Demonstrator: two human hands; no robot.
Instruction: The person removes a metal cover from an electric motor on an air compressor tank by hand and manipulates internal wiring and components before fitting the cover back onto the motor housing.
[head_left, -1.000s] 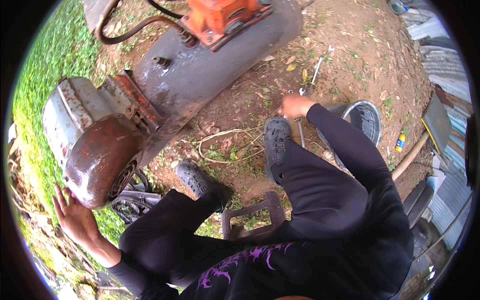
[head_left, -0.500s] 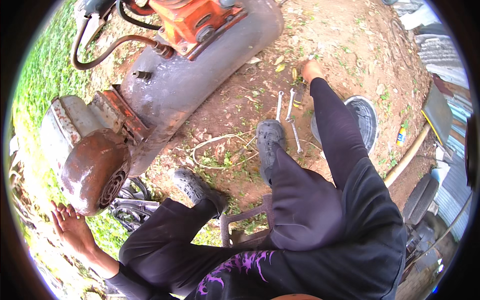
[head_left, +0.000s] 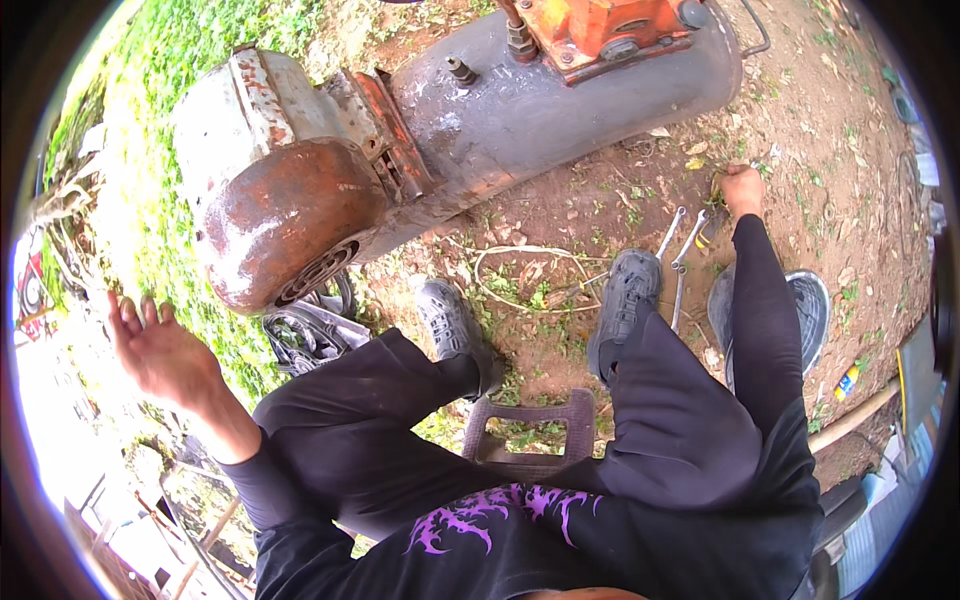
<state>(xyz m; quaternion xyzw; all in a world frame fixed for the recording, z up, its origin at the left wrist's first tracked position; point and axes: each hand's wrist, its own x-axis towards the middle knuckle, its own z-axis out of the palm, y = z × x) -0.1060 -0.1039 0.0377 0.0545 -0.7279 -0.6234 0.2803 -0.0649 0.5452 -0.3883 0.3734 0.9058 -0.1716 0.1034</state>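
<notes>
Shifted toward the right of the frame since half a second earlier, a weathered grey tank (head_left: 560, 105) and its motor (head_left: 260, 110) fill the top, while the left hand (head_left: 175, 365) has come clear of the motor's domed cover (head_left: 295, 215). Pale paint flakes from the motor's ribbed housing at upper left; the cover is rounded, rust-brown and glossy, with a slotted grille at its lower edge. Smooth and cylindrical, the tank shows scuffs and rusty streaks beneath a bolted, angular orange block (head_left: 605, 35). Slim, shiny metal wrenches (head_left: 679, 297) lie on brown, leaf-strewn earth (head_left: 560, 215) right of centre, near a pale loop of cable (head_left: 483, 275) and a dark, round-mouthed bucket (head_left: 824, 318).

At left, the left hand is raised with its palm turned upward, fingers parted and slightly bent, touching nothing. Stretched to the upper right, the right arm (head_left: 768, 310), in a snug black sleeve, ends in the right hand (head_left: 742, 188) low over the soil, its fingers curled inward; whether they pinch anything cannot be told from this angle.
</notes>
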